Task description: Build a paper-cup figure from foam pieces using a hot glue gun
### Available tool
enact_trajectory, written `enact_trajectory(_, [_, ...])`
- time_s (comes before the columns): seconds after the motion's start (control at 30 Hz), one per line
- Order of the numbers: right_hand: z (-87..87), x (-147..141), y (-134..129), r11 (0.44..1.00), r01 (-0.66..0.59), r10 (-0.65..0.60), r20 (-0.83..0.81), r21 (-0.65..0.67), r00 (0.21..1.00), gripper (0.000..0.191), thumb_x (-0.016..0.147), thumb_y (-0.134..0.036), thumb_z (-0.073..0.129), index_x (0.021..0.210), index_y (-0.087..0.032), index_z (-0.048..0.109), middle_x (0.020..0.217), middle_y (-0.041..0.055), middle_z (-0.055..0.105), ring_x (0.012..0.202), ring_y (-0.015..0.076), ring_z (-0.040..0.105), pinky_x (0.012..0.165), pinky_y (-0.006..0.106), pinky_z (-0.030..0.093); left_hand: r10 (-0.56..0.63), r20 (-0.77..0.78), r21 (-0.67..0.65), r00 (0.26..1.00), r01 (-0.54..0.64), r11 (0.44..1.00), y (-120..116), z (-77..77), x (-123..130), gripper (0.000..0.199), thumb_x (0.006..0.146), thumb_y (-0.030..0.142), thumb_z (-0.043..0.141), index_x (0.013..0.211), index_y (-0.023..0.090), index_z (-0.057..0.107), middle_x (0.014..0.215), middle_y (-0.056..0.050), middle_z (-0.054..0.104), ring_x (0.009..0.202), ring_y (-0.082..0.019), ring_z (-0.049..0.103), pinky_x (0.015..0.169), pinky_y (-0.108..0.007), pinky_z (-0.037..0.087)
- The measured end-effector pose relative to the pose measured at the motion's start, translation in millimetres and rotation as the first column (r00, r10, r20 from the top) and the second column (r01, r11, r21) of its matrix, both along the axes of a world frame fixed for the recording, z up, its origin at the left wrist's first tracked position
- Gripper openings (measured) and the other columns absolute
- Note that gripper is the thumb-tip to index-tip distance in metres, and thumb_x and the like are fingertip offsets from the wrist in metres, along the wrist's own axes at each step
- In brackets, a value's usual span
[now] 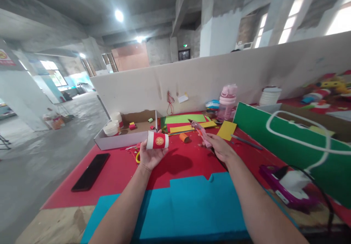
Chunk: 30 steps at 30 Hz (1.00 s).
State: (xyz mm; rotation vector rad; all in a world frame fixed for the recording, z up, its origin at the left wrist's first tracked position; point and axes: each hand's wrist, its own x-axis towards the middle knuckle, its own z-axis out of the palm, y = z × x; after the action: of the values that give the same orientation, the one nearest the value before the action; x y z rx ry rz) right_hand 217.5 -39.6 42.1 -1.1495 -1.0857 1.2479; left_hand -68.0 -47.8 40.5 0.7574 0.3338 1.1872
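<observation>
From where I stand, the person's left hand (152,160) holds up a paper cup (157,141) tipped on its side, its red band with a gold emblem turned toward the wearer; that grip is curled round the cup from beneath, and the cup is clear of the red desk (120,171). The right hand (221,147) has its grip closed around the handle of a pink tool (203,134), perhaps a glue gun, though its dark tip is too blurred for me to be sure, and it points away to the left, well apart from the cup. Between the two hands, a little farther back, an orange paper roll (184,138) lies on the desk. A yellow loop handle (137,157) shows just beside the left wrist, and behind that hand stands a shallow white box (117,143) with stacked white cups (111,129) in its near left corner. A black phone (90,172) lies off to the left, a blue sheet (200,203) spreads under the forearms, and a yellow sheet (227,131) rests beyond the right hand, near a pink bottle (227,103)
</observation>
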Motion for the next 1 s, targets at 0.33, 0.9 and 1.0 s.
enact_trajectory(0.33, [48.4,-55.0,-24.1,0.946,-0.196,0.211,-0.034,0.258,0.977,0.034,0.077,-0.046,0.065,0.095,-0.018,0.057,0.054,-0.0047,0.053,0.044,0.0085,0.042,0.043,0.022,0.034,-0.151,0.056,0.018,0.987,0.15,0.989,5.5,-5.6,-1.0,0.079,0.073,0.053,0.059,0.142,0.019,0.042,0.118,-0.015,0.063,0.09,-0.025,0.063,0.07,-0.034,0.051])
enact_trajectory(0.9, [45.1,-84.4,-32.4,0.892,-0.239,0.135,0.279,0.383,0.951,0.034,0.091,-0.05,0.047,0.09,-0.017,0.057,0.048,-0.006,0.046,0.041,0.0083,0.04,0.043,0.022,0.032,-0.119,0.151,-0.086,0.981,0.133,0.987,15.7,-15.1,-2.7,0.046,0.075,0.042,0.06,0.112,0.016,0.064,0.101,-0.011,0.072,0.084,-0.027,0.066,0.068,-0.038,0.052])
enact_trajectory(1.0, [46.2,-80.5,-31.8,0.89,-0.254,0.138,0.307,0.379,0.942,0.034,0.091,-0.049,0.047,0.085,-0.017,0.058,0.048,-0.0056,0.044,0.041,0.0081,0.039,0.042,0.022,0.031,-0.101,0.154,-0.103,0.983,0.117,0.988,13.7,-13.1,-1.7,0.041,0.074,0.039,0.06,0.107,0.016,0.065,0.098,-0.01,0.072,0.083,-0.027,0.066,0.068,-0.038,0.053])
